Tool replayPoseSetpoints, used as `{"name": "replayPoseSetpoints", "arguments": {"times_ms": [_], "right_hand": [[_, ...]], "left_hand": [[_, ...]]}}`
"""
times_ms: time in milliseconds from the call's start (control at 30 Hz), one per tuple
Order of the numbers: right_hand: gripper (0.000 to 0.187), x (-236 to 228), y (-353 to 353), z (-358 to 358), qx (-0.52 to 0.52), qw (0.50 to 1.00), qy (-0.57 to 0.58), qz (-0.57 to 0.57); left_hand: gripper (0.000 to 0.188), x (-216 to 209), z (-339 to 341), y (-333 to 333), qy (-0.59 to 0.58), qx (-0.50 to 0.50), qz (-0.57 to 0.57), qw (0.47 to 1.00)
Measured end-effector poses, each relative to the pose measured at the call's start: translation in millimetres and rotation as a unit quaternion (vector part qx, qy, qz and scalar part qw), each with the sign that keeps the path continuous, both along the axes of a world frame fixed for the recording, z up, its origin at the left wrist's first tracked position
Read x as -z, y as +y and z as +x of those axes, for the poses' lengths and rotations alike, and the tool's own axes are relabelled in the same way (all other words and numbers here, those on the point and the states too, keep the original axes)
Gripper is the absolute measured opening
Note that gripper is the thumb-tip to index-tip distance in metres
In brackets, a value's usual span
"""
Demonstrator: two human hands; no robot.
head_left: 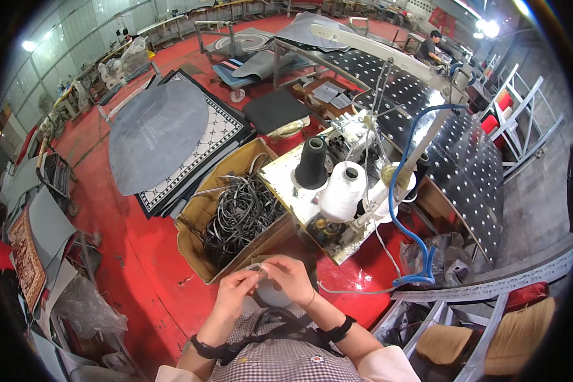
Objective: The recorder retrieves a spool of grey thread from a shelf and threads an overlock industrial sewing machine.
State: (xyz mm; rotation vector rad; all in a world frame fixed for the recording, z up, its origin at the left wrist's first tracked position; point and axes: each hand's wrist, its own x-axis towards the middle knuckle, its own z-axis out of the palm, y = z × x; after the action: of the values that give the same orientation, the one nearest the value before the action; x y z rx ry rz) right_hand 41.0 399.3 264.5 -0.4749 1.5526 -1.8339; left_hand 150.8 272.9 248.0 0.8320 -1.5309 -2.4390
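Note:
My left hand and my right hand meet in front of my checked apron, fingertips pinched close together. Between them is something small and thin, too fine to name. Just beyond the hands stands a cardboard box filled with a tangle of black and grey strips. To the right of the box is a machine table carrying a black thread cone and a white thread cone. Dark bands circle both my wrists.
Stacked mats lie on the red floor at left. A blue hose hangs beside the machine, and a black studded table stretches behind it. Brown fringed rolls sit at lower right. A person works far back.

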Motion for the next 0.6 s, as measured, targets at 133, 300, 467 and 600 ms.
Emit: {"name": "replayPoseSetpoints", "arguments": {"times_ms": [133,300,467,600], "right_hand": [[0.016,-4,-4,-11,-0.012,0.960,-0.257,-0.109],[0.014,-19,-22,-32,-0.033,0.920,-0.333,-0.204],[0.013,-45,-43,-58,-0.071,0.917,-0.307,-0.246],[0.017,-58,-66,-92,-0.032,0.931,-0.243,-0.270]], "left_hand": [[0.013,9,4,-6,0.065,0.026,-0.035,0.997],[0.010,27,-7,-16,0.180,0.153,-0.059,0.970],[0.009,50,-10,-21,0.167,0.323,-0.085,0.928],[0.010,71,12,-33,0.134,0.349,-0.078,0.924]]}}
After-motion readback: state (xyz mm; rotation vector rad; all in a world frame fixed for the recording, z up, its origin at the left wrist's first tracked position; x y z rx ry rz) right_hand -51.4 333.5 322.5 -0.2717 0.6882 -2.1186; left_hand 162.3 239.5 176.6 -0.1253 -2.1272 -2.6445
